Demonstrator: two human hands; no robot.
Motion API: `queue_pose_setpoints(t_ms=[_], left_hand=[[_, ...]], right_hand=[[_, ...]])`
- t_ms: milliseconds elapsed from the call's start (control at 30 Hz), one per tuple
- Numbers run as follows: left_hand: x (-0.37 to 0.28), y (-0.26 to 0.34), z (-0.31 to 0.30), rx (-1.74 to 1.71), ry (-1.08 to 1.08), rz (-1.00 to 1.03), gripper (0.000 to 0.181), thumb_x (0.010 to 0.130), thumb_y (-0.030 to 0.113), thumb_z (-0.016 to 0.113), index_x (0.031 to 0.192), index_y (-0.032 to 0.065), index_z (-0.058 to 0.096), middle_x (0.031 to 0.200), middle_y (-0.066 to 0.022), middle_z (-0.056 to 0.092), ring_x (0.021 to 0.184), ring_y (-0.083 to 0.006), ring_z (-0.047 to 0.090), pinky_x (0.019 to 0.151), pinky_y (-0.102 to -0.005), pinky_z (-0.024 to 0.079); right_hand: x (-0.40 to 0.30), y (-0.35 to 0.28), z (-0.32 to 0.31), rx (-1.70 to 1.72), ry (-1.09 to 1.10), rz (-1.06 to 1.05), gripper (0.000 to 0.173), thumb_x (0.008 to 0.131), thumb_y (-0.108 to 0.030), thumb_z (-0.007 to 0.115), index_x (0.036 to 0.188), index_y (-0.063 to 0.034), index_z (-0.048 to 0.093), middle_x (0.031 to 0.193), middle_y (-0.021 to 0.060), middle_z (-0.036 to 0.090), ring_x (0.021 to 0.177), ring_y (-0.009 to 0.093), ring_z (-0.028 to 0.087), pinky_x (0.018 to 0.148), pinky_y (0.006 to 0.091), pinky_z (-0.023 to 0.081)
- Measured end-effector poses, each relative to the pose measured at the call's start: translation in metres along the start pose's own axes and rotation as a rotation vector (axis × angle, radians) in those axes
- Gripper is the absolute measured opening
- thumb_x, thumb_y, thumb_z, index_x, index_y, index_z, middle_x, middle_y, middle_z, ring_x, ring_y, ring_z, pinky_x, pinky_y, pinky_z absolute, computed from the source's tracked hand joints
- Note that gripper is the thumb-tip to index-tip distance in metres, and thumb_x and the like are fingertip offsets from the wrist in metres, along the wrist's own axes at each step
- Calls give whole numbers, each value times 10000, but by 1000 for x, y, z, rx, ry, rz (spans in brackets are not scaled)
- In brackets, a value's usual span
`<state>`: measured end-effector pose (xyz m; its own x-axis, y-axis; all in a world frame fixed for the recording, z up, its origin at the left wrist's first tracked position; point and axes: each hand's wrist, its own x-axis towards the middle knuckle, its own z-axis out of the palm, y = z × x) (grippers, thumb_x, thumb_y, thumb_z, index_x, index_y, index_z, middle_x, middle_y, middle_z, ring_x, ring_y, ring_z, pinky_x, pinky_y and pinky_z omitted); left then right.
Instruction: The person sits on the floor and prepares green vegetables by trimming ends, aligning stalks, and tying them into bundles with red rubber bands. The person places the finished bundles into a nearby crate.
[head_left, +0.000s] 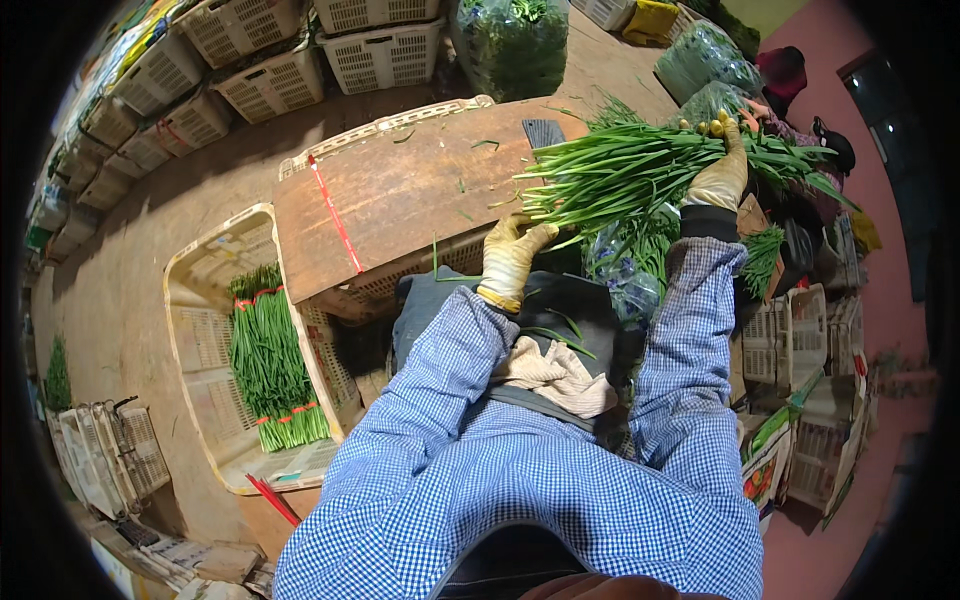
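Note:
My right hand (720, 169), in a yellowed work glove, grips a loose bunch of garlic chives (622, 176) from above. The pale stem ends point left over the right end of a wooden board (405, 187). My left hand (514, 251), gloved as well, is just below those ends with thumb and fingers apart; whether it touches a stem is hard to tell. A red tie strip (334, 214) lies across the board. Left of it, a plastic crate (217, 469) holds chives bundles (274, 360) bound with red ties.
A dark cloth (442, 300) and a beige rag (559, 375) cover my lap. Bagged greens (626, 285) stand close by my right arm. Stacked crates (382, 56) line the far side. A co-worker (825, 146) sits at the upper right. Red strips (271, 499) stick out at lower left.

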<state>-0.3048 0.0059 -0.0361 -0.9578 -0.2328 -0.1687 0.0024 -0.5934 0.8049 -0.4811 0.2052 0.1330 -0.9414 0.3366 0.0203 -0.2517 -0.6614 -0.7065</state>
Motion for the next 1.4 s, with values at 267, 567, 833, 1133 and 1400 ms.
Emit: queue_pose_setpoints(t_ms=[267,567,833,1133,1400], left_hand=[[8,-1,11,-53,-12,-33,208,864,104,717,1039,1,675,945,-59,701,817,-129,637,777,-266,520],[19,-4,-6,192,-54,140,166,903,136,664,1013,12,676,943,-73,690,774,-129,628,703,-260,506],[27,-37,-74,935,95,60,94,850,106,674,915,38,680,865,-119,713,802,-247,665,747,-335,513],[25,-7,-57,109,-167,25,416,900,126,666,1287,-10,597,1198,-93,663,1042,-169,613,949,-289,472],[30,24,-5,46,-267,192,394,864,135,711,1199,-45,608,1056,-101,692,966,-178,644,904,-305,499]], right_hand=[[-5,1,1,-28,18,-11,108,882,-139,707,933,-49,677,804,47,614,686,216,594,745,514,601],[0,-7,6,-26,-7,18,106,895,-154,701,926,-54,688,813,35,617,724,187,598,774,519,595],[21,-46,6,2,-142,-56,161,938,-179,646,1000,-33,679,845,43,650,733,177,610,819,504,588],[23,-43,-11,113,-361,62,277,973,-226,610,1151,-18,651,768,18,614,710,169,611,879,522,562],[2,-19,-18,149,-494,114,326,997,-231,565,1233,-13,612,763,6,594,737,158,574,951,519,495]])
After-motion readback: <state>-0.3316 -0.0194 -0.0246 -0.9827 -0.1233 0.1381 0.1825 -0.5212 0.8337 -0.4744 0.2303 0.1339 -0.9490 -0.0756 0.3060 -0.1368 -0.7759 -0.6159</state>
